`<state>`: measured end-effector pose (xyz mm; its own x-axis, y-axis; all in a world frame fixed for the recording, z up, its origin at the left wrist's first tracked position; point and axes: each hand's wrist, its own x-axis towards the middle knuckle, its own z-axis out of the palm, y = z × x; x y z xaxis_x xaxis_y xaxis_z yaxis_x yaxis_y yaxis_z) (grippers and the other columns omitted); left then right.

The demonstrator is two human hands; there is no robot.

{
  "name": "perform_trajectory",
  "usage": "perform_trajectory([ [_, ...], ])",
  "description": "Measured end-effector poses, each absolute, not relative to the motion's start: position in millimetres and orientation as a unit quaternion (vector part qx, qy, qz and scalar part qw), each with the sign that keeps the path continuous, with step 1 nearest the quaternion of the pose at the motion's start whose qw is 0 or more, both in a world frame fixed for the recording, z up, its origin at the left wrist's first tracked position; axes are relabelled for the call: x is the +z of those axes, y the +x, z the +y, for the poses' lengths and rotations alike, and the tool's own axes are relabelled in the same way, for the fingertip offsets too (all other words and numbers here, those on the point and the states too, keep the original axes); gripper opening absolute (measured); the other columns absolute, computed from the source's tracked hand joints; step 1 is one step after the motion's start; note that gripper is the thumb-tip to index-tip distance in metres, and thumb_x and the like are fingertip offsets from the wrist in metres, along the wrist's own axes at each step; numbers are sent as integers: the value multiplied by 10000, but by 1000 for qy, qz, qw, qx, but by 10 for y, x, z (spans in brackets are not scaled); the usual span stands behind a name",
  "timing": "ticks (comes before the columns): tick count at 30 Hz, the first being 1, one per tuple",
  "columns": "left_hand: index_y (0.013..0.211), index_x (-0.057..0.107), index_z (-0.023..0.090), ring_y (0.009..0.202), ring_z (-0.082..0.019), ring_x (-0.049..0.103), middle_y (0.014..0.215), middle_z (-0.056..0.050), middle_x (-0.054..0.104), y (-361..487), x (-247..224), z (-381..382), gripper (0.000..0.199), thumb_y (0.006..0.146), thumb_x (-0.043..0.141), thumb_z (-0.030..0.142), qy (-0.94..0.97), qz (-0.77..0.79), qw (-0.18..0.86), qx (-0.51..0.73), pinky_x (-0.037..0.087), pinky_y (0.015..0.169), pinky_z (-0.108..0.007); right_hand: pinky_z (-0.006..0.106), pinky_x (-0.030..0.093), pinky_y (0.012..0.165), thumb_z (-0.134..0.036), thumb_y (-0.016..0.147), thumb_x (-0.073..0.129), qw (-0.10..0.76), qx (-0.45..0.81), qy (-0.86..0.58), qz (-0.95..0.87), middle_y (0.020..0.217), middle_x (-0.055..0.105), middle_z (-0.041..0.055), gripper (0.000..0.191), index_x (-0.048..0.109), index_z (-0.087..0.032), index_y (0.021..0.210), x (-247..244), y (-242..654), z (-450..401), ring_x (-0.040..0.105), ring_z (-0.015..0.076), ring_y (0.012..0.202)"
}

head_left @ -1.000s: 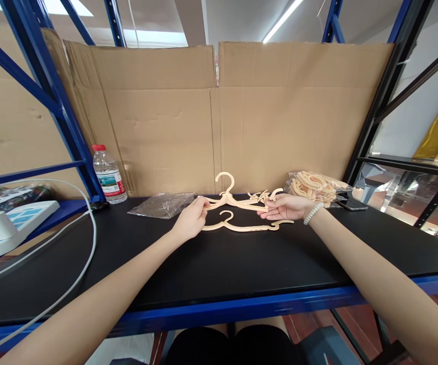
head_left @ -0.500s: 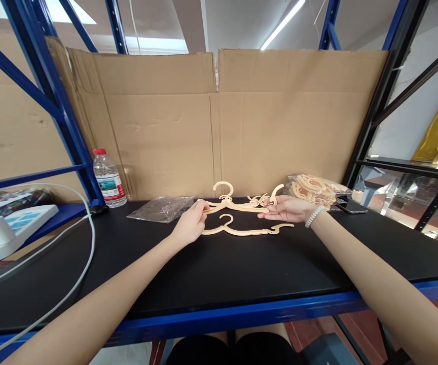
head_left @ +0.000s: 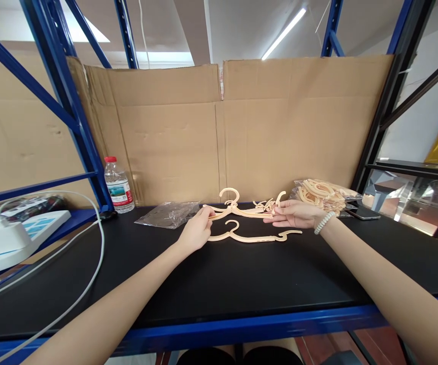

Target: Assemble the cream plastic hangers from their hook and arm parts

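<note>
My left hand [head_left: 196, 229] is closed, pinching the left end of a cream clothes hanger [head_left: 247, 211] just above the black tabletop. Around the right end of that hanger is my right hand [head_left: 297, 214], thumb over the fingers, with a small curved hook piece [head_left: 281, 197] rising from the grip. Two hanger hooks overlap at the middle, so a second hanger seems to lie close behind. Nearer me, another cream hanger [head_left: 253, 239] rests on the table, a small hook piece [head_left: 291, 233] at its right end. My left hand covers its left end.
Several loose hook pieces [head_left: 263, 204] lie behind the hangers. A clear bag of cream parts [head_left: 320, 195] and a phone [head_left: 363, 210] sit at the right. On the left are a flat plastic bag [head_left: 168, 215], a water bottle [head_left: 119, 187], and a power strip with a white cable [head_left: 99, 253].
The head view has shifted a little, so everything sits slightly further right and lower. Both hands keep their hold on the hanger, with little visible movement.
</note>
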<state>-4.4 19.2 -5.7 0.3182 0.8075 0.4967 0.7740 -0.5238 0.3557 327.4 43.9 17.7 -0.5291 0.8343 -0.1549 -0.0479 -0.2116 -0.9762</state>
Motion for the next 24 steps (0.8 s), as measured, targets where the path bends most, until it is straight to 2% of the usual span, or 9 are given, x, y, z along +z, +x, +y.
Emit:
perform_trajectory([
  [3,878,408,229,788,-199,560,938,-29,563,-45,-59,195,207,773,367,56,814,483,29,321,437,758,-337,370,478,1009,-215,832,685,282,699,-367,-545,1048,692,156,143,573,-125,834,196,3274,423,653,239,1081],
  [7,885,410,233,851,-208,575,964,-31,566,-45,-60,198,209,777,363,60,817,481,26,317,435,760,-331,321,529,935,-203,823,692,290,703,-369,-535,1015,710,161,152,558,-131,829,191,3274,431,681,231,1024],
  [12,896,405,237,840,-204,576,994,-31,571,-34,-41,174,202,786,370,71,817,486,27,309,435,774,-332,347,530,940,-179,818,691,297,714,-368,-517,981,714,153,165,531,-142,819,179,3269,438,690,240,1001],
  [17,885,412,234,842,-211,582,962,-28,571,-24,-23,153,201,770,381,72,812,496,33,307,438,796,-346,370,524,957,-161,805,699,310,713,-372,-508,913,708,106,186,514,-152,818,189,3255,414,691,251,998],
  [24,914,425,233,888,-208,580,1021,-36,579,-32,-43,174,230,768,369,65,818,483,36,310,438,799,-343,394,503,1000,-129,791,708,340,689,-373,-520,828,661,62,207,504,-154,768,138,3203,452,699,238,969],
])
